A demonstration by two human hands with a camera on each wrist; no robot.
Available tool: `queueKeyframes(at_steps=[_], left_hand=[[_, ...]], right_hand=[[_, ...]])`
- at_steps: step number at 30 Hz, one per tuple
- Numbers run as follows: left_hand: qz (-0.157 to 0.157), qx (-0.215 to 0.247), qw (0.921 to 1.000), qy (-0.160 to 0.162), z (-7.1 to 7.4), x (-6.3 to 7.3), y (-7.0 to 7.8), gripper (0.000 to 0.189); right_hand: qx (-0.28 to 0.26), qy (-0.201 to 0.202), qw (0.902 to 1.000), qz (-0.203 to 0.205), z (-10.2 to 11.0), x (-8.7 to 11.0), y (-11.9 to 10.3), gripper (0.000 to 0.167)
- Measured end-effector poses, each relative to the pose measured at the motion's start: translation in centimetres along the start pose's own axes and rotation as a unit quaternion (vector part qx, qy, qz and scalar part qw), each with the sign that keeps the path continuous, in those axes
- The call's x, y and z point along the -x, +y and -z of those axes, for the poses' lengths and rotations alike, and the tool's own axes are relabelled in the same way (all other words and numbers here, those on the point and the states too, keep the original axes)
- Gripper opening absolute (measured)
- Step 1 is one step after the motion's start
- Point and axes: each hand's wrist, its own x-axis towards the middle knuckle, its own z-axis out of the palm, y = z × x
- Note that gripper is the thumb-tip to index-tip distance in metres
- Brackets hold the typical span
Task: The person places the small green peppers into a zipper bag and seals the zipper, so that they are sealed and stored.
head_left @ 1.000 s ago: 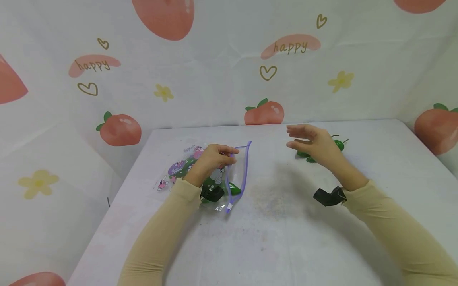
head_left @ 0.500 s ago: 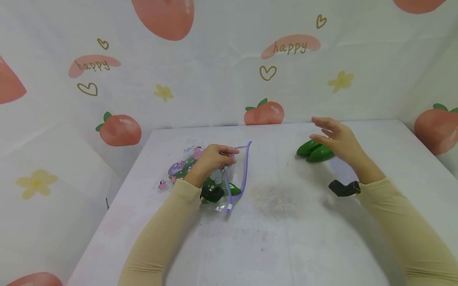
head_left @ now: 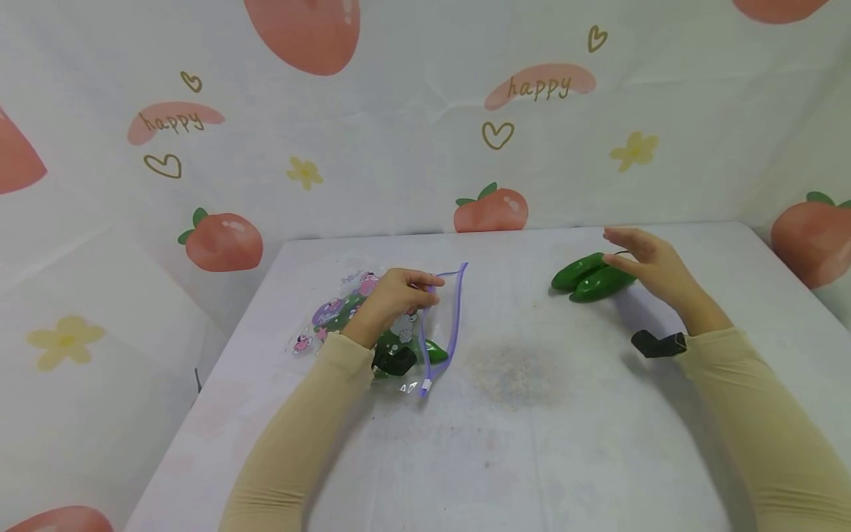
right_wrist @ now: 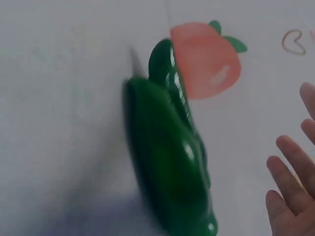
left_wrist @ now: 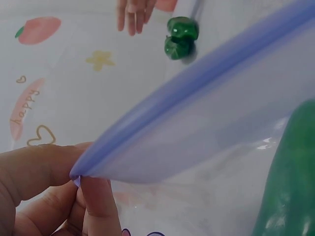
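Observation:
My left hand (head_left: pixel 392 299) pinches the purple-edged opening of a clear zip bag (head_left: pixel 456 314) between thumb and fingers, plain in the left wrist view (left_wrist: pixel 51 191). The bag lies on the table, printed with pink characters. Green peppers (head_left: pixel 435 352) show inside it, one tip near the opening. To the right, two glossy green peppers (head_left: pixel 601 284) lie side by side on the table. Over their stem end hovers my right hand (head_left: pixel 658 272), fingers extended and apart from the thumb, holding nothing. The right wrist view shows those peppers (right_wrist: pixel 167 157) apart from the fingers (right_wrist: pixel 290 172).
The white table (head_left: pixel 492 458) ends at a hanging cloth (head_left: pixel 399 133) printed with fruit, hearts and flowers. A black strap (head_left: pixel 658 344) sticks out at the right wrist, and another dark piece (head_left: pixel 395 361) at the left.
My right hand has moved right, from in front of the two loose peppers to their stem end, bringing the peppers into sight. The left hand and the bag have stayed in place.

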Motion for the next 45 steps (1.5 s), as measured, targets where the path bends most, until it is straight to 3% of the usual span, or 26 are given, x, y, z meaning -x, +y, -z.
queueKeyframes(at_steps=[12, 19, 25, 31, 45], left_hand=[[-0.003, 0.004, 1.0000, -0.002, 0.0, -0.1, 0.0, 0.029], [-0.001, 0.011, 0.9999, 0.000, 0.0, 0.0, 0.0, 0.028], [0.000, 0.017, 0.9999, 0.001, 0.0, 0.0, 0.1, 0.028], [-0.001, 0.016, 0.9999, 0.002, 0.0, 0.1, 0.1, 0.028], [-0.006, 0.010, 0.9999, -0.001, 0.0, 0.1, 0.1, 0.028]], right_hand=[[0.080, -0.073, 0.9924, -0.057, 1.4, 0.1, 2.2, 0.061], [0.144, -0.120, 0.9783, -0.088, 1.7, -0.2, 3.1, 0.065], [0.177, -0.122, 0.9746, -0.061, 1.6, -0.3, 3.3, 0.060], [0.203, -0.143, 0.9666, -0.062, 1.5, -0.3, 2.9, 0.057], [0.215, -0.161, 0.9622, -0.041, 1.6, -0.3, 2.9, 0.055]])
